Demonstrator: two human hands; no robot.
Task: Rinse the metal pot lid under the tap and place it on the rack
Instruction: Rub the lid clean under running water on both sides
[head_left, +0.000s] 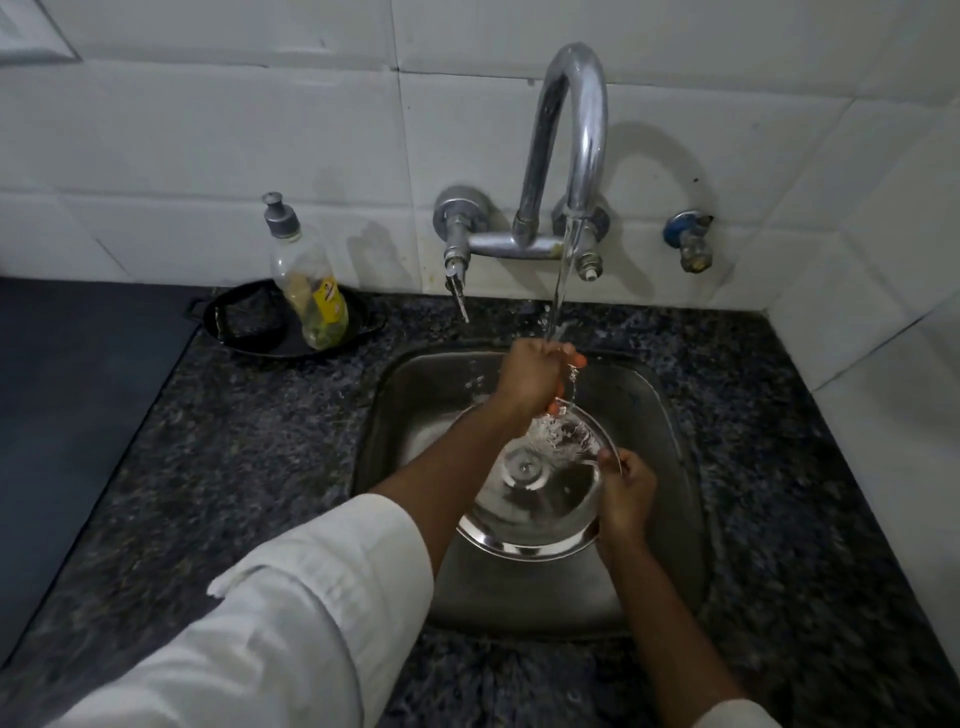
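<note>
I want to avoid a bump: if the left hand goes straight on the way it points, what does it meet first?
Likely the water stream it already touches; beyond that, the tiled wall behind the sink. The left hand points up and away, though depth is unclear.

Place: a home kitchen is shown.
Sink (395, 415): steel, set into a speckled stone surface (234, 441).
Tap (569, 150): wall-mounted, water running.
Walls: white tiles (208, 130).
Soap bottle (306, 283): stood by the wall.

dish soap bottle (308, 283) upright in black tray (249, 340) beside a dark scrub pad (250, 323), speckled granite counter (218, 452), white tiled wall (208, 150), blue-collared valve (690, 240) at right
</note>
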